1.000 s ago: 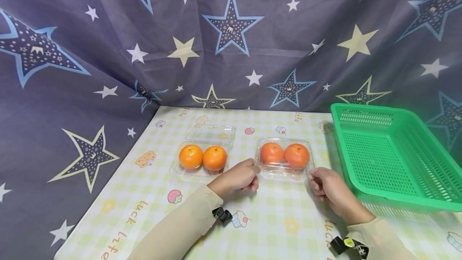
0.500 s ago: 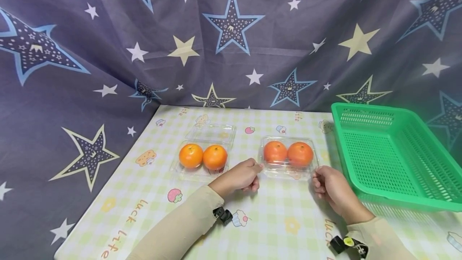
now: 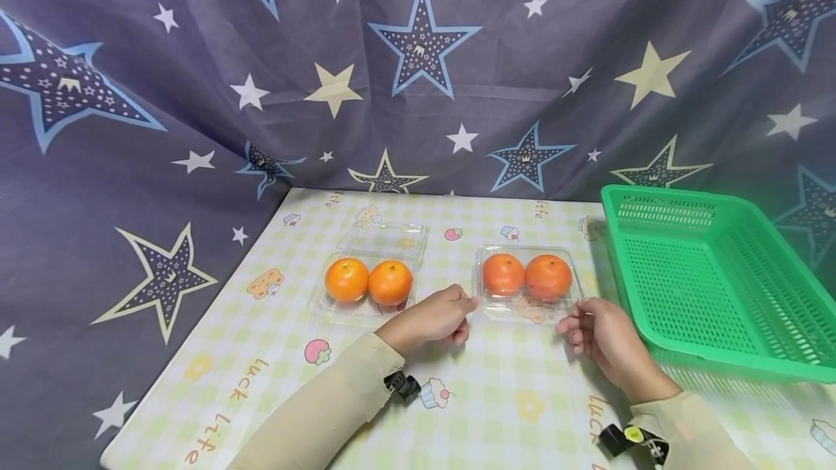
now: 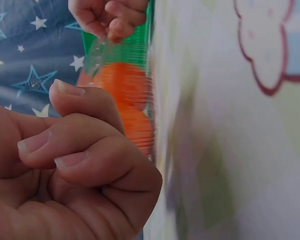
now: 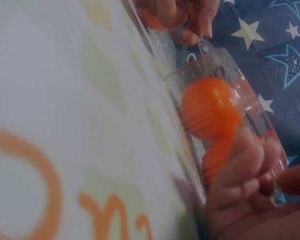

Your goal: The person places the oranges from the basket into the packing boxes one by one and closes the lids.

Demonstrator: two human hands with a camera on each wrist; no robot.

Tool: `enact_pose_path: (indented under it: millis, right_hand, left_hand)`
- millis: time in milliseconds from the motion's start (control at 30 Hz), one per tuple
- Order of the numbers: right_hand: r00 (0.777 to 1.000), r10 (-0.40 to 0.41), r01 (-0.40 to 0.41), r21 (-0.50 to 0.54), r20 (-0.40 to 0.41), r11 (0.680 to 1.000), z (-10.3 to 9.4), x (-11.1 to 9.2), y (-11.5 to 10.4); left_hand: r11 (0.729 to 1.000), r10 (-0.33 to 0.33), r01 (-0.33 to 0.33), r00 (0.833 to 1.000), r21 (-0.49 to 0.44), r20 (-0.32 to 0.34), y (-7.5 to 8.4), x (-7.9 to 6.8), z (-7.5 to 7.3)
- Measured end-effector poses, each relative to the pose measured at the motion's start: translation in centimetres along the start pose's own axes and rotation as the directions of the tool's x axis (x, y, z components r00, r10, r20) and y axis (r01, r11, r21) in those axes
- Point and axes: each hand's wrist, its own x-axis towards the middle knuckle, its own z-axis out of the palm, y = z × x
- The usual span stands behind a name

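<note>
Two oranges [image 3: 503,274] sit side by side inside a lidded clear plastic clamshell box [image 3: 516,308] on the table, its lid down over them. My left hand [image 3: 439,314] pinches the box's near left corner, its other fingers curled under. At the near right corner, my right hand [image 3: 604,336] pinches the edge between thumb and index finger, the other fingers loosely bent. The right wrist view shows the same clamshell's orange [image 5: 212,107] between both hands. Further left, a second clamshell [image 3: 385,238] stands with its lid folded back and two oranges [image 3: 390,282] in its base.
A green perforated plastic basket [image 3: 718,357] stands at the right, close beside my right hand. A checked, printed cloth [image 3: 261,397] covers the table. Behind it hangs a dark star-patterned curtain [image 3: 294,143].
The lidded clamshell with its oranges has shifted slightly to the right. My right hand's lower fingers have loosened and spread a little. The left hand stays nearly in place.
</note>
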Motion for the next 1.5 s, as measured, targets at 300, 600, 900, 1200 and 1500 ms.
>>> enact_pose_path:
  millis: [300,600,900,1200,1500]
  right_hand:
    - [0.986,0.107,-0.103,-0.031,0.128,0.994,-0.3,-0.2,0.0]
    - [0.957,0.12,-0.099,-0.092,0.264,0.991,-0.3,-0.5,0.5]
    - [0.944,0.088,-0.117,0.074,0.319,0.99,-1.2,-0.3,0.3]
    - [0.937,0.137,-0.161,0.05,0.32,0.986,-0.4,-0.7,0.2]
    - [0.947,0.097,-0.14,0.12,0.305,0.983,-0.6,-0.7,0.5]
  left_hand:
    - [0.997,0.054,-0.055,0.998,0.055,0.012,0.7,-0.7,-0.7]
    - [0.988,0.083,-0.077,0.996,0.133,-0.04,1.7,-2.3,-2.1]
    - [0.994,0.096,-0.09,0.992,0.063,-0.084,1.2,-3.9,-5.8]
    - [0.994,0.061,-0.075,0.984,-0.082,-0.166,0.3,-5.1,-9.6]
    - [0.998,0.01,-0.026,0.963,-0.057,-0.27,-0.8,-6.2,-13.2]
